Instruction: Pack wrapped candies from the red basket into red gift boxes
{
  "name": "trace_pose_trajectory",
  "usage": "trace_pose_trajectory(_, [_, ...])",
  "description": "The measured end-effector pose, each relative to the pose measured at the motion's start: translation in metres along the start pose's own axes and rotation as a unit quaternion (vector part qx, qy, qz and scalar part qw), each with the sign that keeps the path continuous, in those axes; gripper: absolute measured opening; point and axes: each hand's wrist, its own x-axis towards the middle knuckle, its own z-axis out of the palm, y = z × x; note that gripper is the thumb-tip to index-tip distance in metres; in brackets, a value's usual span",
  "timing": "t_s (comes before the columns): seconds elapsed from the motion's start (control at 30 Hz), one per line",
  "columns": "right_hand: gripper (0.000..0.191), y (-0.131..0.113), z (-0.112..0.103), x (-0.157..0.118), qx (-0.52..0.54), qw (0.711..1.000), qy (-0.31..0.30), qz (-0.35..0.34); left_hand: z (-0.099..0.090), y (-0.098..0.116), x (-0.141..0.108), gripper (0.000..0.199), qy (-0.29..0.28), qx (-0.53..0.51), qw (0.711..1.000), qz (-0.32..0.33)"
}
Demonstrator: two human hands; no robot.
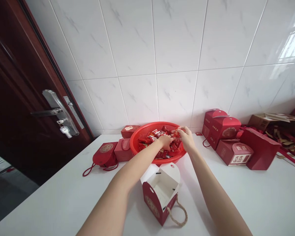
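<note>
A red plastic basket (147, 126) holds a heap of red-wrapped candies (159, 133). My left hand (165, 141) reaches into it, fingers drawn together among the wrappers; what they grip is hidden. At the basket's right side, my right hand (186, 137) pinches a red-wrapped candy (177, 133) between thumb and fingers, close to the left fingertips. Between my forearms, in front of the basket, stands an open red gift box (152, 205) with a white inside. Its flaps are up and a twine handle (180, 224) hangs at its right side. Nothing shows inside the box.
Left of the basket sit a red box with cord handles (105, 154) and a pinkish-red box (123, 149). Several red gift boxes (222, 129) stand at the right by the tiled wall. Beyond them is a cardboard carton (259, 122) with ribbons. A dark door (22, 82) is at the left.
</note>
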Motion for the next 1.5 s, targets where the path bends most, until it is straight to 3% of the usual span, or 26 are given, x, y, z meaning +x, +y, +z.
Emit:
trace_pose_trajectory(0.07, [0.017, 0.000, -0.001, 0.001, 0.003, 1.000, -0.001, -0.003, 0.001, -0.005, 0.002, 0.074, -0.012, -0.003, 1.000, -0.024])
trace_pose_trajectory(0.27, [0.022, 0.002, -0.002, 0.003, 0.004, 1.000, -0.001, 0.008, 0.007, -0.008, 0.000, 0.048, -0.021, -0.038, 0.998, -0.052])
trace_pose_trajectory(0.47, [0.022, 0.002, -0.003, 0.002, -0.003, 1.000, -0.005, 0.010, 0.011, -0.001, 0.001, 0.040, -0.001, -0.097, 0.994, -0.054])
trace_pose_trajectory(0.7, [0.020, 0.000, -0.002, 0.000, -0.001, 1.000, -0.004, 0.006, 0.005, -0.007, -0.003, 0.005, 0.012, -0.174, 0.983, -0.054])
trace_pose_trajectory(0.9, [0.022, -0.001, -0.001, -0.001, 0.011, 1.000, -0.002, -0.002, -0.004, -0.023, -0.019, 0.012, 0.042, -0.236, 0.968, -0.077])
trace_pose_trajectory(1.17, [0.021, 0.001, -0.002, 0.000, 0.010, 1.000, -0.005, -0.008, 0.002, -0.018, -0.015, 0.015, 0.084, -0.268, 0.954, -0.107])
trace_pose_trajectory(1.33, [0.021, 0.000, -0.002, 0.000, 0.014, 1.000, -0.011, -0.007, 0.000, -0.017, -0.015, 0.037, 0.128, -0.270, 0.946, -0.125])
trace_pose_trajectory(1.5, [0.020, 0.000, -0.002, 0.001, 0.017, 1.000, -0.007, -0.006, -0.002, -0.016, -0.014, 0.026, 0.155, -0.268, 0.942, -0.130])
